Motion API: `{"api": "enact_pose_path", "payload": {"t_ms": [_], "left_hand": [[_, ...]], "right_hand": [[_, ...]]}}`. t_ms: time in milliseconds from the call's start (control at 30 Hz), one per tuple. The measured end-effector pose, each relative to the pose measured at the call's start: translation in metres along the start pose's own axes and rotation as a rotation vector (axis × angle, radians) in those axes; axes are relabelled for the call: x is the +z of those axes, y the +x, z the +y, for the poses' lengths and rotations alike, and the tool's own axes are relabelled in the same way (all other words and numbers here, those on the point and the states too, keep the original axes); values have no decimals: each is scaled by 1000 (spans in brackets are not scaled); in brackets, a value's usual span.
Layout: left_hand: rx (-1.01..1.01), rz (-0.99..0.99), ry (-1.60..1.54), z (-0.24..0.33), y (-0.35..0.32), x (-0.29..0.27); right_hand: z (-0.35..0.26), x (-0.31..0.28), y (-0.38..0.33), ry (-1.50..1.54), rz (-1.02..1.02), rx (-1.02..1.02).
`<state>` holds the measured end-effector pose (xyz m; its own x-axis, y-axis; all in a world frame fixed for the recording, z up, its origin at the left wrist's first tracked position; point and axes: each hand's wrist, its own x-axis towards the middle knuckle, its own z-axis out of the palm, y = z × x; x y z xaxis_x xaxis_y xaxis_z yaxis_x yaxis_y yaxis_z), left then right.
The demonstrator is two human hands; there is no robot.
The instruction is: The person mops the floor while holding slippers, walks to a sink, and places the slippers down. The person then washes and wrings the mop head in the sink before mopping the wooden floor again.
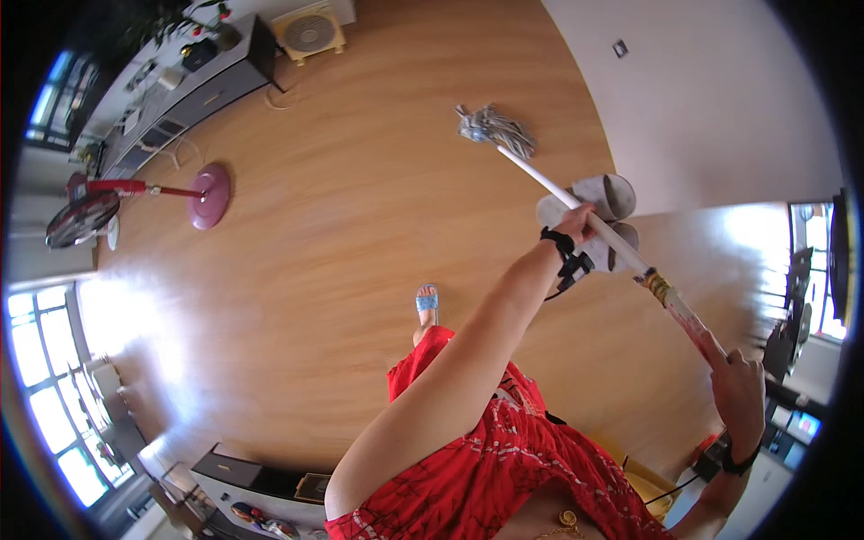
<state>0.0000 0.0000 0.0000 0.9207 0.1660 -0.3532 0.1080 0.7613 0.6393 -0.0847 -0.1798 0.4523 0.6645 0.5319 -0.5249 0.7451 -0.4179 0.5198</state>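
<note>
A string mop with a white handle slants from the upper middle down to the right. Its grey-and-blue strands, the mop head, lie on the wooden floor. My left hand is wrapped round the middle of the handle, a black strap on its wrist. Higher up the handle, past a taped joint, my right hand grips the stained upper end, one finger stretched along it. Several pale slippers lie on the floor behind the handle near my left hand, partly hidden by it.
A pink-based pedestal fan stands at left, by a long grey cabinet and a cream box fan. A white wall borders the floor at right. My foot in a blue slipper is in the middle; another cabinet stands low left.
</note>
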Motion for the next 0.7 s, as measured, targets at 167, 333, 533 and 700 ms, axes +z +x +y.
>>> {"api": "enact_pose_path", "payload": {"t_ms": [167,333,533,700], "left_hand": [[-281,491,-568,43,-69,10],[-9,666,-615,99,-118,-269],[-25,932,-461,126,-226,-407],[-158,968,-359,107,-244,-380]], "right_hand": [[-11,-77,-11,-143,4,-279],[-168,-76,102,-79,271,-534],[-261,-52,151,269,307,-776],[-254,-23,141,381,169,-714]]}}
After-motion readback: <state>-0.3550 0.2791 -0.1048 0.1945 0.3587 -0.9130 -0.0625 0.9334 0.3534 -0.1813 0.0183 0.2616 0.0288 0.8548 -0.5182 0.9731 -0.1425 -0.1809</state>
